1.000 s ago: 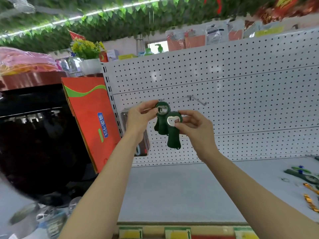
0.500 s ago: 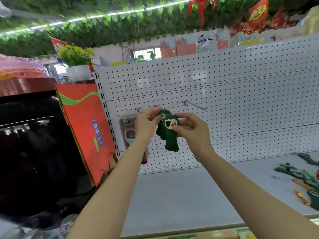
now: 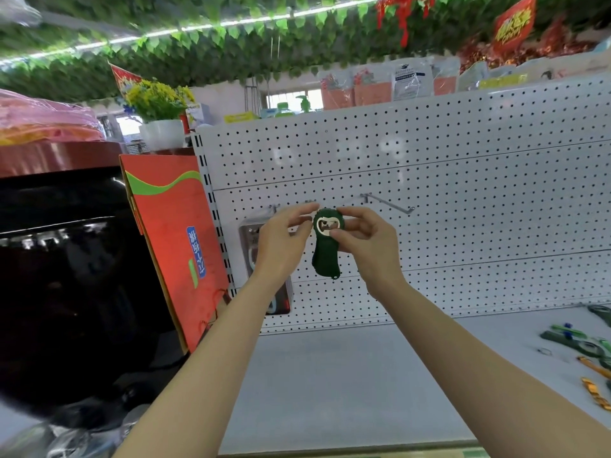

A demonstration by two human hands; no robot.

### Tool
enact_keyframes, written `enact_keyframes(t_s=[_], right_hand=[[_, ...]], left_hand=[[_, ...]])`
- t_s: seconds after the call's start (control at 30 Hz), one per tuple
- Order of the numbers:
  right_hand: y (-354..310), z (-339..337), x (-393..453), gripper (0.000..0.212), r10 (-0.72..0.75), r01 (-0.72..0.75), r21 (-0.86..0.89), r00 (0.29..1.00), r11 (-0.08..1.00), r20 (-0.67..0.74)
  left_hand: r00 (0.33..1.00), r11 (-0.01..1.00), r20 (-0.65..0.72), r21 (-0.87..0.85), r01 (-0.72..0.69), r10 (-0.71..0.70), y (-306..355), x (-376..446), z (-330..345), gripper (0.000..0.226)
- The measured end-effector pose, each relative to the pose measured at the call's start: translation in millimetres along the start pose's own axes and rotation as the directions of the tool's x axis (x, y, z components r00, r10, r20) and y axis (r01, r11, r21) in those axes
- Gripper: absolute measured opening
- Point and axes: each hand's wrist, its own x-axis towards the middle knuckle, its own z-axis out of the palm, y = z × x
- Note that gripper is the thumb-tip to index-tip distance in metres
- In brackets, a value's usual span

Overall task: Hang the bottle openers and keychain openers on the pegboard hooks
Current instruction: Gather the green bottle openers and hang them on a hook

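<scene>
Right hand (image 3: 365, 241) and left hand (image 3: 285, 238) both pinch a green bottle opener (image 3: 326, 247) (upright) before the pegboard (image 3: 463, 200).

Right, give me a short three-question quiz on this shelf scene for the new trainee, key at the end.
1. True or false: the green bottle opener lies flat on the shelf.
2. Which hand grips the opener's metal ring end: A) left hand, B) right hand, C) neither?
3. Fill in: the long bare hook juts from the pegboard above and to the ____ of the right hand.

Key
1. False; it is held upright in front of the pegboard.
2. B; the left hand pinches beside the opener's top, whether it touches is unclear.
3. Right.
</scene>
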Motion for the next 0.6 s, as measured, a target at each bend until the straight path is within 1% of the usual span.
enact_keyframes(t_s=[0.1,0.17,0.43,0.6], right_hand=[[-1,-1,4,0.030,-0.011,0.011,0.013,1.000,1.000,-0.005],[0,-2,7,0.030,-0.006,0.007,0.015,1.000,1.000,-0.005],[19,3,19,0.032,0.042,-0.042,-0.008,0.999,0.999,-0.026],[29,4,29,0.031,0.056,-0.058,-0.062,0.998,0.996,-0.041]], left_hand=[[0.999,0.999,-0.007,-0.013,-0.050,0.050,3,-6,-1,0.030],[0.998,0.998,0.005,0.011,-0.056,0.056,4,-8,0,0.030],[1.000,0.992,0.021,0.128,-0.014,0.012,-1,1,6,0.035],[0.999,0.985,0.045,0.175,0.003,-0.011,-5,8,11,0.038]])
